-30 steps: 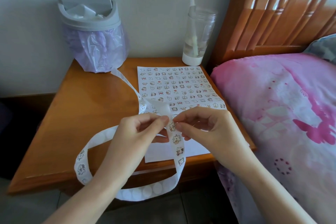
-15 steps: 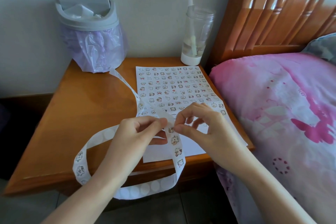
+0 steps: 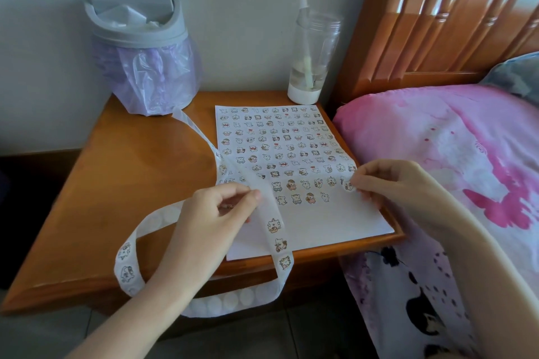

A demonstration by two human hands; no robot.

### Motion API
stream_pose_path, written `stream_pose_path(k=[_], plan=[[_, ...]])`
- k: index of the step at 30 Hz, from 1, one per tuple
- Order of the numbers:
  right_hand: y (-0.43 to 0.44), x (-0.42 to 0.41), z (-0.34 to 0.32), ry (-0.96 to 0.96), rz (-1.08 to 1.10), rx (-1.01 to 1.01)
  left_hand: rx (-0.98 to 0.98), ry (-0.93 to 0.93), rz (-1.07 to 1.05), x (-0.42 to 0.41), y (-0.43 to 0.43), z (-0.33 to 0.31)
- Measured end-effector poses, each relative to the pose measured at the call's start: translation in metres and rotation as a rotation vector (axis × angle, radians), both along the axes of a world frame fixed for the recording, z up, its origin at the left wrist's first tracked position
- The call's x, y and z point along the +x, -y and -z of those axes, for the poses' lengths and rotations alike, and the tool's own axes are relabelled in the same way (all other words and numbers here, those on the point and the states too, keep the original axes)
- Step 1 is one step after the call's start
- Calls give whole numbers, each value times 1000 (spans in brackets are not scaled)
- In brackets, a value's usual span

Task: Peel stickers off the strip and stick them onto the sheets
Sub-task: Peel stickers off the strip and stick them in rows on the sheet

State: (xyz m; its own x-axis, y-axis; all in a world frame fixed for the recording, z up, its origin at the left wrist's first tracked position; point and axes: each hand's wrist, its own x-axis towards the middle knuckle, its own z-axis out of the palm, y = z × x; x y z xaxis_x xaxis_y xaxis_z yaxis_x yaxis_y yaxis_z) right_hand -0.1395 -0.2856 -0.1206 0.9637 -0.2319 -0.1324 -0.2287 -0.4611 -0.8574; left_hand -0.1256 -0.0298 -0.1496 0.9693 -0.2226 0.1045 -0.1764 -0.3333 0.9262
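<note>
Head view: L hand, centre of frame, thumb & forefinger pinching the strip just above the next 3 cat stickers. That grip prob. keeps the backing taut and lifted so the next 1 peels clean. The strip runs from the upper left by the bin, past the sheet's left edge, thru the L hand, then loops off the nightstand front edge at the bottom of frame, so the slack hangs clear of the work. R hand, right of centre, fingers curled, pinches 1 sticker at the sheet's right edge, level w/ 1 of the lowest rows; can't tell if it touches paper yet. The sheet lies flat mid-frame, upper part packed w/ rows, lower part bare. Looks like the sticker is aimed at that row's right end.
</note>
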Motion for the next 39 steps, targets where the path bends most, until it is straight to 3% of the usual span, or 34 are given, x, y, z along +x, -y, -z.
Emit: stream_pose_path(k=[11, 39], plan=[[-3, 9, 8, -18, -83, -36, 50, -31, 39, 3, -1, 9], [-4, 13, 22, 45, -42, -88, 93, -58, 30, 5, -2, 13]])
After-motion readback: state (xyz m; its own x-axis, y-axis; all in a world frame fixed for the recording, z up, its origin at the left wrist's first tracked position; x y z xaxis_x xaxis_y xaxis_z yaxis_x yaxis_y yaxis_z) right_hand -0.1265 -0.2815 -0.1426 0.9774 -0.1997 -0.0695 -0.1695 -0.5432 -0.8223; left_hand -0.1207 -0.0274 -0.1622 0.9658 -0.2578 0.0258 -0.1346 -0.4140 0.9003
